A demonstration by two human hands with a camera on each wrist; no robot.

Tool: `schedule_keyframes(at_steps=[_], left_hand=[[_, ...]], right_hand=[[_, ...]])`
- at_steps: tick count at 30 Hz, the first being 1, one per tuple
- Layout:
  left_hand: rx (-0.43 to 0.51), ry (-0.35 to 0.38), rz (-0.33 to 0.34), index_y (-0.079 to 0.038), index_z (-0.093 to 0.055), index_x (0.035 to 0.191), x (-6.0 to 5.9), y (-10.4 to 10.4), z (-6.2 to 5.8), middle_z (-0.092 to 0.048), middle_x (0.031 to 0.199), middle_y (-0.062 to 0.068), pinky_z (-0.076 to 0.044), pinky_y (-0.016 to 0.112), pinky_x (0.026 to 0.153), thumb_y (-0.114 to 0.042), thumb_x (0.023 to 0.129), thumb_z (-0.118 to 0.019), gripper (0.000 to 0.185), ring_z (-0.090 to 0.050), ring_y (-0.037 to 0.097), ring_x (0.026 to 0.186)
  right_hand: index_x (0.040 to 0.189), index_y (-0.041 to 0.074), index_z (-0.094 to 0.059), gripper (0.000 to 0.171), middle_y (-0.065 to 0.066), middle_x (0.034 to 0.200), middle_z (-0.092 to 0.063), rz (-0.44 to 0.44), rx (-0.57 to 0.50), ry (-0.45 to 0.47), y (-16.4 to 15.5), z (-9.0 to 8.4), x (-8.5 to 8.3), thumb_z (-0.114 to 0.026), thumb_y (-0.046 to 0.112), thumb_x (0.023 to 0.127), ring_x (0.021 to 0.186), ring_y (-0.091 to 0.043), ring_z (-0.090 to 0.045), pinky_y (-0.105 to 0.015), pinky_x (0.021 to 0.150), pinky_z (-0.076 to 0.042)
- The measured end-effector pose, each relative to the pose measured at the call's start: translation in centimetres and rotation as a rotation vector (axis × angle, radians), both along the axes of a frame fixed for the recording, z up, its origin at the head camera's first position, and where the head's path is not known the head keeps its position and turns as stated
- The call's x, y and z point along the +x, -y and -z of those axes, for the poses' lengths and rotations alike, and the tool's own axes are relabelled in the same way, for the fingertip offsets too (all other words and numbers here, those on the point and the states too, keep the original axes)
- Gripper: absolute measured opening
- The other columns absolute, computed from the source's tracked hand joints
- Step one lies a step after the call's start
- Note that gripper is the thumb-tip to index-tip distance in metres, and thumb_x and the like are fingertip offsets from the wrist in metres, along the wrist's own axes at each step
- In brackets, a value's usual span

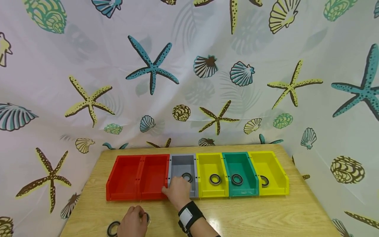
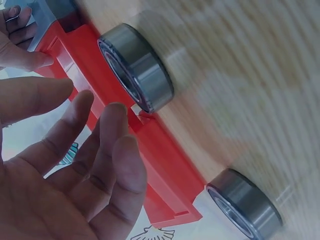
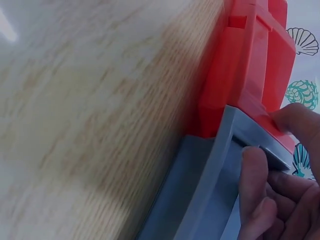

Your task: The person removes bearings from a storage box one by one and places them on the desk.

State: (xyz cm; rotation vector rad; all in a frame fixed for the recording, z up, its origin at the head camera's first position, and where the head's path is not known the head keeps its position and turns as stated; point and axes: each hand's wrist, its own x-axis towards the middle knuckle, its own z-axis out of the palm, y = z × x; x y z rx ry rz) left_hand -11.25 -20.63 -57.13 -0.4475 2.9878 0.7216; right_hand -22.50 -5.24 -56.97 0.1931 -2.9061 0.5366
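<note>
My left hand [image 1: 134, 221] is over the table near the front, its fingers loosely bent with nothing between them. Two ball bearings flank it: one bearing [image 2: 137, 67] by the fingertips, another bearing [image 2: 245, 205] farther off on the wood. My right hand [image 1: 179, 191] reaches over the front of the grey bin [image 3: 200, 200]. Its thumb lies at the edge of the adjoining red bin [image 3: 250, 102], while the bent fingers are inside the grey one. No bearing shows in that hand. A bearing [image 1: 187, 177] lies in the grey bin, just beyond the knuckles.
To the right, a yellow bin [image 1: 213, 161], a green bin [image 1: 237, 161] and another yellow bin [image 1: 265, 161] each hold one bearing. A second red bin [image 1: 125, 174] ends the row at left. A shell-printed curtain [image 1: 189, 89] hangs behind the wooden table [image 1: 237, 215].
</note>
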Motion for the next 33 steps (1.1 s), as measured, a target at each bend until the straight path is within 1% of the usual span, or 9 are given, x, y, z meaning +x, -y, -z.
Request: schedule_keyframes(at_steps=[4, 10, 14, 18, 22, 25, 29, 33], left_hand=[[0.014, 0.023, -0.016, -0.014, -0.063, 0.089, -0.18, 0.16, 0.12, -0.056, 0.086, 0.003, -0.040, 0.036, 0.046, -0.020, 0.084, -0.070, 0.011, -0.052, 0.016, 0.058], [0.013, 0.049, -0.030, -0.007, -0.062, 0.110, -0.29, 0.28, 0.31, -0.057, 0.106, 0.015, -0.041, 0.037, 0.046, -0.023, 0.082, -0.072, 0.034, -0.054, 0.019, 0.060], [0.012, 0.058, -0.040, -0.004, -0.060, 0.116, -0.30, 0.31, 0.36, -0.055, 0.111, 0.018, -0.043, 0.039, 0.047, -0.024, 0.081, -0.074, 0.043, -0.056, 0.021, 0.064], [0.002, 0.081, -0.040, -0.006, -0.062, 0.110, -0.23, 0.43, 0.39, -0.055, 0.103, 0.015, -0.043, 0.039, 0.048, -0.026, 0.081, -0.073, 0.037, -0.056, 0.021, 0.062], [0.004, 0.154, -0.022, -0.010, -0.062, 0.101, -0.12, 0.48, 0.42, -0.055, 0.094, 0.010, -0.043, 0.040, 0.050, -0.029, 0.081, -0.072, 0.030, -0.055, 0.021, 0.062], [0.019, 0.201, -0.005, -0.011, -0.059, 0.097, -0.06, 0.38, 0.43, -0.053, 0.091, 0.008, -0.043, 0.039, 0.051, -0.032, 0.081, -0.073, 0.031, -0.053, 0.021, 0.061], [0.029, 0.211, 0.006, -0.012, -0.054, 0.090, -0.03, 0.26, 0.46, -0.050, 0.087, 0.008, -0.039, 0.037, 0.050, -0.033, 0.079, -0.076, 0.032, -0.049, 0.021, 0.057], [0.027, 0.208, 0.029, -0.012, -0.053, 0.084, -0.04, 0.38, 0.96, -0.046, 0.086, 0.008, -0.038, 0.036, 0.049, -0.034, 0.076, -0.078, 0.035, -0.048, 0.021, 0.057]], right_hand=[[0.039, 0.019, -0.037, 0.060, 0.010, 0.040, -0.018, -0.012, -0.016, -0.015, -0.03, 0.07, -0.02, -0.074, 0.050, 0.074, 0.034, -0.008, -0.032, -0.025, 0.036, -0.021], [0.038, 0.020, -0.037, 0.061, 0.011, 0.040, -0.018, -0.012, -0.015, -0.042, -0.08, 0.36, 0.01, -0.073, 0.053, 0.075, 0.034, -0.007, -0.030, -0.025, 0.035, -0.019], [0.039, 0.020, -0.038, 0.060, 0.011, 0.040, -0.017, -0.012, -0.023, -0.046, -0.15, 0.38, 0.12, -0.073, 0.054, 0.075, 0.033, -0.006, -0.028, -0.024, 0.034, -0.018], [0.039, 0.020, -0.038, 0.060, 0.011, 0.040, -0.017, -0.021, -0.037, -0.052, -0.27, 0.36, 0.20, -0.074, 0.053, 0.074, 0.034, -0.005, -0.028, -0.024, 0.035, -0.018], [0.040, 0.020, -0.040, 0.059, 0.011, 0.040, -0.019, -0.036, -0.060, -0.034, -0.38, 0.18, 0.29, -0.075, 0.051, 0.075, 0.036, -0.006, -0.030, -0.024, 0.037, -0.020], [0.041, 0.019, -0.041, 0.057, 0.011, 0.040, -0.020, -0.043, -0.085, -0.018, -0.48, 0.01, 0.37, -0.075, 0.050, 0.075, 0.037, -0.007, -0.032, -0.025, 0.038, -0.022], [0.041, 0.020, -0.041, 0.056, 0.012, 0.039, -0.021, -0.046, -0.112, -0.025, -0.62, -0.07, 0.42, -0.076, 0.048, 0.075, 0.037, -0.006, -0.032, -0.025, 0.037, -0.022], [0.041, 0.019, -0.042, 0.055, 0.012, 0.040, -0.022, -0.045, -0.120, -0.029, -0.68, 0.02, 0.48, -0.076, 0.048, 0.075, 0.037, -0.007, -0.033, -0.025, 0.038, -0.022]])
